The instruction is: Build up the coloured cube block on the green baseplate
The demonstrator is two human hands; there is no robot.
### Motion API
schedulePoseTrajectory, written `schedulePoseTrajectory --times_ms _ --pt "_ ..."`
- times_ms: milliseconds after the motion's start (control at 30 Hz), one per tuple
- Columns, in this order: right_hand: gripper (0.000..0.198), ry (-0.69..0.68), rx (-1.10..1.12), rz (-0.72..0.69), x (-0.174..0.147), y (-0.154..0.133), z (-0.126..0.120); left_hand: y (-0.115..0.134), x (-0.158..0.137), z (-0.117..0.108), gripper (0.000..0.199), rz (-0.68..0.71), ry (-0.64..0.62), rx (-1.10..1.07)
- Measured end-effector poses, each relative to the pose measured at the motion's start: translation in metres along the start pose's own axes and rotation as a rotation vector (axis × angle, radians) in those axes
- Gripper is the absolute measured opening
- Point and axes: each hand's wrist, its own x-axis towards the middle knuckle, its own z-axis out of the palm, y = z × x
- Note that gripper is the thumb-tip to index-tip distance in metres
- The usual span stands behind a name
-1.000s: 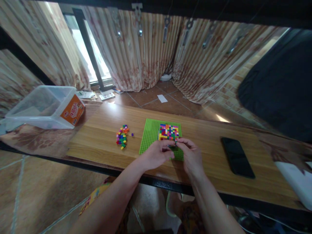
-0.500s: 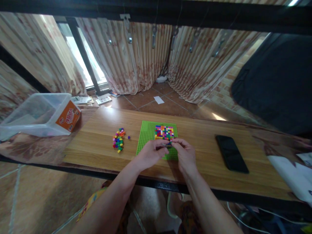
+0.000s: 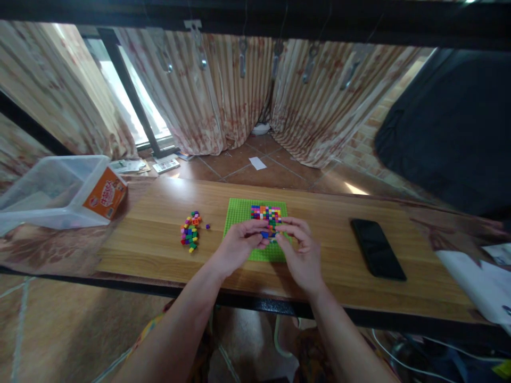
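A green studded baseplate [image 3: 237, 215] lies on the wooden board, with a dense block of small multicoloured toy bricks [image 3: 266, 212] fixed on its far right part. Over its near half, my left hand [image 3: 238, 244] has thumb and fingers closed about a small blue brick [image 3: 264, 234]. Close on its right, my right hand [image 3: 300, 251] curls its thumb and forefinger toward the same spot; whatever lies at those fingertips is too small to make out. Both hands partly cover the nearer rows of bricks. A loose pile of coloured bricks [image 3: 190, 232] sits to the left, a single purple brick [image 3: 207, 226] beside it.
A black phone [image 3: 378, 249] rests on the wooden board [image 3: 331, 223] to the right. At the far left stands a clear plastic bin [image 3: 59, 186] with an orange label. White papers [image 3: 471, 276] lie past the right end; a dark metal bar runs along the near edge.
My fingers have parted somewhat and the blue brick now shows between my hands. My right hand's fingers have lifted and spread. The whole view has shifted slightly.
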Motion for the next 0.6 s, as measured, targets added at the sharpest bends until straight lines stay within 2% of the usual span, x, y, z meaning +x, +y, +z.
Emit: schedulePoseTrajectory --times_ms 100,367,600 --pt "0.014 -0.072 -0.127 -0.119 -0.0037 -0.0041 0.0013 -0.0004 0.0000 -0.0010 0.029 0.016 0.007 -0.029" --pt "0.012 -0.079 -0.230 -0.170 -0.0050 -0.0002 0.0060 0.0004 0.0010 0.0011 0.025 -0.024 0.092 0.051" --pt "0.011 -0.068 -0.319 -0.295 -0.0063 -0.0023 0.0060 0.0019 0.0009 0.0063 0.017 -0.045 0.170 0.081"
